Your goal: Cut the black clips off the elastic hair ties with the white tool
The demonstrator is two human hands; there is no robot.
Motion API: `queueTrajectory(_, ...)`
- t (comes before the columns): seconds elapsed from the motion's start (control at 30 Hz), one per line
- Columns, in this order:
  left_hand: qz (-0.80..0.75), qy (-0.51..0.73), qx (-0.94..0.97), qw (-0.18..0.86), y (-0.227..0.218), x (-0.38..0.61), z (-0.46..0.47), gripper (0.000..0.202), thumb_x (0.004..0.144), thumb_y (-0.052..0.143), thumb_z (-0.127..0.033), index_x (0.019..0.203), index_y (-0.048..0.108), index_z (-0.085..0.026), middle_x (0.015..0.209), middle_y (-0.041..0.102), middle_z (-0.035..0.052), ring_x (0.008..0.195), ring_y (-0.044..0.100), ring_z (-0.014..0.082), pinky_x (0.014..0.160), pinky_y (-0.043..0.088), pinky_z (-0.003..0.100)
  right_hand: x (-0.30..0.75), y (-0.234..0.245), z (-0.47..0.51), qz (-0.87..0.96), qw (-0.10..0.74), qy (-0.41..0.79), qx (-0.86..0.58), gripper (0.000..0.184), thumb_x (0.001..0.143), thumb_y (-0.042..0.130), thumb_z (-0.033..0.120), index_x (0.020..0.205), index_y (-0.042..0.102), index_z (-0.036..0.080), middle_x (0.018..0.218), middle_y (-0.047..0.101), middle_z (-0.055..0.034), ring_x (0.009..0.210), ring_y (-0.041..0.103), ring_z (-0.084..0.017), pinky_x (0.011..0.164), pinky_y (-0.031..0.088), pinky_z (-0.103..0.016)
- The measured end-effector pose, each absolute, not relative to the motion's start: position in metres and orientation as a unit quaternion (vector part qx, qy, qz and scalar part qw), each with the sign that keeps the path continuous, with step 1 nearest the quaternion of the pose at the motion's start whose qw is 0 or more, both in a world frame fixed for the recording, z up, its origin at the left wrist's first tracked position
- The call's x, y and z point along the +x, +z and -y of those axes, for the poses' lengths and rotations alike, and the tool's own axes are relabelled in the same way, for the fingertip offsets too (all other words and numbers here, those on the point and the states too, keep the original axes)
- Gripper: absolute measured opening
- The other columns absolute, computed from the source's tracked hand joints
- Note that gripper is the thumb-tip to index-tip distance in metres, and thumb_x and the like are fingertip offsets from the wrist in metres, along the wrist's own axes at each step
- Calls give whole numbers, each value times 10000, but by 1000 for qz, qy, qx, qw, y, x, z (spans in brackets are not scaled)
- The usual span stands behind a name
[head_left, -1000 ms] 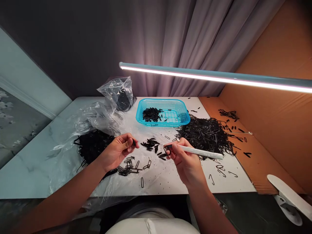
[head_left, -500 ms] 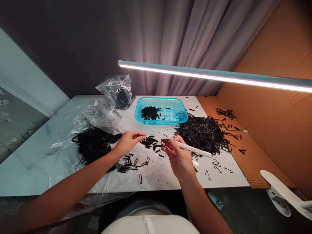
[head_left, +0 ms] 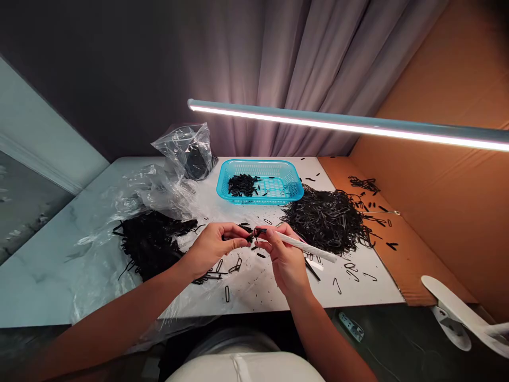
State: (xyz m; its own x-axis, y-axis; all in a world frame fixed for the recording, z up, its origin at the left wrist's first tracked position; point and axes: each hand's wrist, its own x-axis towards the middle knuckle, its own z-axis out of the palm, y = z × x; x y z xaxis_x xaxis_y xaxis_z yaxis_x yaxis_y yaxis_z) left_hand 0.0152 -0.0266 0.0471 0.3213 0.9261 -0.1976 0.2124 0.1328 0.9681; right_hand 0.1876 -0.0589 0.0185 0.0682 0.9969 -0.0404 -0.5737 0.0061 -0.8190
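My left hand point(head_left: 209, 249) is closed, thumb and forefinger pinching a small black piece point(head_left: 248, 238) whose kind I cannot make out. Close by on the right, my right hand point(head_left: 287, 262) grips a white stick-like tool point(head_left: 314, 248) that slants down to the right. At its left end, near my right fingertips, shows a thin black loop point(head_left: 257, 232). The two sets of fingertips nearly meet over the table. Short black pieces point(head_left: 260, 255) and thin black wire-like loops point(head_left: 227, 293) lie scattered below and around them.
A blue basket point(head_left: 260, 200) at the back holds short black pieces. Heaps of black strips point(head_left: 328, 220) and black pieces point(head_left: 149, 246) flank my hands. Clear plastic sheeting point(head_left: 99, 265) and a plastic bag point(head_left: 196, 151) lie left. A lit tube lamp point(head_left: 338, 123) spans above.
My left hand has moved right to meet my right hand, and now pinches a small black piece. My right hand still holds the white tool, shifted slightly left in view.
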Motion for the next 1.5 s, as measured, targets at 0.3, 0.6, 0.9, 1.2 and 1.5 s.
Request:
queueTrajectory(0.3,-487,341,596,540,49,16,25,219,748,769,-329,873,717,-157,791,704,7,729,577,110,672,423,227,186,17,64,329,601,627,-369,246,826,711,346,798,541,171,1063,692,-58,821,668,-134,787,567,-308)
queueTrajectory(0.6,-502,323,641,482,55,16,28,225,766,743,-370,845,711,-162,761,682,3,673,516,105,624,394,240,185,15,63,363,604,602,-376,206,828,708,347,816,584,184,1041,700,-49,816,676,-145,813,557,-322)
queueTrajectory(0.9,-476,344,630,508,55,20,36,225,797,720,-375,848,678,-160,782,659,9,746,566,128,690,426,257,180,14,74,460,629,459,-427,155,888,638,326,820,632,187,1029,690,-58,885,648,-162,766,511,-300)
queueTrajectory(1.2,-363,345,546,671,56,17,33,207,804,730,-332,805,630,-150,771,547,0,729,445,104,659,338,228,177,16,66,401,637,500,-428,175,882,640,354,829,602,192,983,693,-41,802,651,-146,725,547,-299)
queueTrajectory(1.5,-374,350,399,761,43,11,32,305,821,709,-407,934,613,-141,801,581,16,610,369,53,566,279,193,173,18,66,310,645,592,-371,259,833,701,333,780,500,179,998,699,-32,730,660,-128,649,590,-288)
